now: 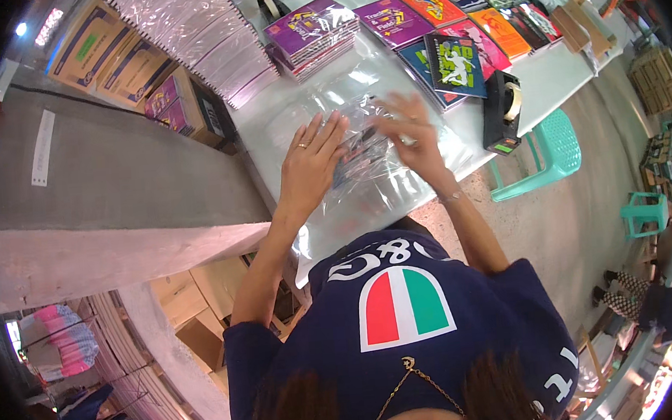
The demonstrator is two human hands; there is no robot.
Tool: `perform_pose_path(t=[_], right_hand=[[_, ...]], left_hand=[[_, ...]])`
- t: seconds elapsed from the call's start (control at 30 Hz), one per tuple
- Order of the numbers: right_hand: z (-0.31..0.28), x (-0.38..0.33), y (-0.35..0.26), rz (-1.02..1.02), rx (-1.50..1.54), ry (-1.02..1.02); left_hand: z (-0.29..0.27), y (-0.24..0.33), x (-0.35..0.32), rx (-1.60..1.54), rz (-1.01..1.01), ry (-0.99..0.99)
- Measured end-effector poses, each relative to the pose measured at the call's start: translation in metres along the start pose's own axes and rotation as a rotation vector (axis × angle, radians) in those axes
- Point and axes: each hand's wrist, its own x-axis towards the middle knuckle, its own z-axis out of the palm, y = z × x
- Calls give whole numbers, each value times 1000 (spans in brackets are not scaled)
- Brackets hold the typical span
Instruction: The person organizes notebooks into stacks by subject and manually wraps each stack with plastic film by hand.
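A dark notebook [359, 146] lies on the table under or inside clear plastic film, its cover mostly hidden by glare and fingers. My left hand [310, 167] rests on the left side of it, palm down with fingers stretched out. On the opposite side my right hand [416, 140] is over the plastic, its fingers apart and blurred by motion. More clear plastic sheets [376, 72] spread beneath and beyond both hands. Right of my right hand stands a black tape dispenser [502, 114] with a pale roll.
Purple notebooks [311, 26] are stacked beyond my hands. Colourful notebooks [458, 62] fill the far right of the table, and spiral-bound ones [197, 43] line its left. A second tape dispenser [273, 8] stands behind. Cardboard boxes [115, 57] are at left, a green stool [549, 154] at right.
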Motion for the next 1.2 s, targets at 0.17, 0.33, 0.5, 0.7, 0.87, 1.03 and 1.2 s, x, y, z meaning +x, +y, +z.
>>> perform_pose_path(t=[0.17, 0.33, 0.5, 0.7, 0.87, 1.03, 1.2], right_hand=[[-115, -88, 104, 554, -898, 576], [-183, -147, 163, 1188, 109, 419], [-183, -125, 153, 1195, 136, 330], [-169, -122, 115, 1103, 78, 627], [-142, -167, 104, 1152, 432, 714], [-136, -216, 135, 1302, 35, 462], [-78, -137, 48, 1146, 433, 343]], left_hand=[[2, 4, 2, 47, 35, 54], [8, 5, 5, 79, 59, 80], [5, 2, 1, 65, 43, 55], [4, 4, 4, 41, 36, 24], [3, 4, 2, 65, 25, 21], [4, 5, 3, 50, 25, 27], [5, 4, -1, 10, 8, 70]])
